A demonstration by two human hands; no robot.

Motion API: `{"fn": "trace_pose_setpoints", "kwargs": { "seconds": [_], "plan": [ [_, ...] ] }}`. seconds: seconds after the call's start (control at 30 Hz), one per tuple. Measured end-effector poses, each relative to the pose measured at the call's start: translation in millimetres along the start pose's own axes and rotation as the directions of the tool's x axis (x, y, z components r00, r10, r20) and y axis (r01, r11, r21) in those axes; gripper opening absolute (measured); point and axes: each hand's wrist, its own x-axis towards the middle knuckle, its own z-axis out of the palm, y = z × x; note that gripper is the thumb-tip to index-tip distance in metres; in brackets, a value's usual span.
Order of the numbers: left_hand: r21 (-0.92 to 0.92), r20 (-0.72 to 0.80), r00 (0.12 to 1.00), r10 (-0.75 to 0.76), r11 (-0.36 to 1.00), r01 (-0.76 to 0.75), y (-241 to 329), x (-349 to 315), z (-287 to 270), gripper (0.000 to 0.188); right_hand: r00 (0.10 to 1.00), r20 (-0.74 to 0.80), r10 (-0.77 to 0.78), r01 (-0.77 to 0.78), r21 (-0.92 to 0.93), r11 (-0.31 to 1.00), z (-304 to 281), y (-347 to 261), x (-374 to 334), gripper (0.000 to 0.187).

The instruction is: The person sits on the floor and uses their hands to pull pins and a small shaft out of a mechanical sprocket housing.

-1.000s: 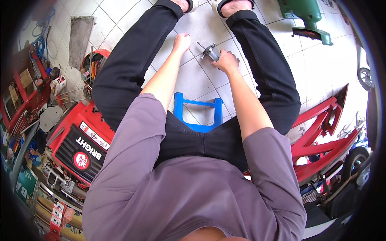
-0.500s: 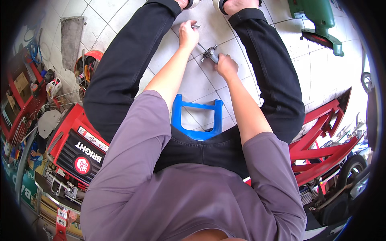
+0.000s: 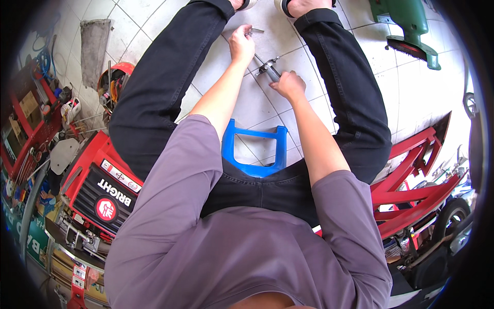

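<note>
Between my lower legs, over the tiled floor, my right hand (image 3: 291,84) is closed around the grey cylindrical end of a metal part (image 3: 269,69). That part has a crosswise piece with small projecting ends, and a thin rod runs from it toward my other hand. Farther off and to the left, my left hand (image 3: 242,43) grips a slim silver metal tool (image 3: 256,31), whose end sticks out to the right past the fingers. Its exact kind is too small to tell. Whether the rod touches my left hand cannot be made out.
A blue plastic stool (image 3: 280,149) shows below my seat. Left stand a red-and-black machine (image 3: 98,190), an orange bucket of tools (image 3: 114,85) and a grey cloth-like strip (image 3: 94,51). At right are a green machine (image 3: 411,26) and a red metal frame (image 3: 411,193).
The silver tool in my left hand has turned and now sticks out farther to the right. My right hand and the grey part have shifted slightly.
</note>
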Motion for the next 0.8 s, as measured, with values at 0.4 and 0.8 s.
{"fn": "trace_pose_setpoints", "kwargs": {
  "seconds": [0.4,0.8],
  "plan": [
    [0.075,0.085,0.993,0.08,0.993,-0.087,1.5,-2.1,-11.7,0.04,1.0,0.013,-0.017,0.016,0.018,1.0,3.7,4.9,2.6,0.056],
    [0.457,0.493,0.757,0.428,0.613,-0.644,37.4,35.5,3.5,0.057,1.0,0.021,-0.006,0.005,0.055,0.998,10.1,6.8,3.7,0.052]
  ]
}}
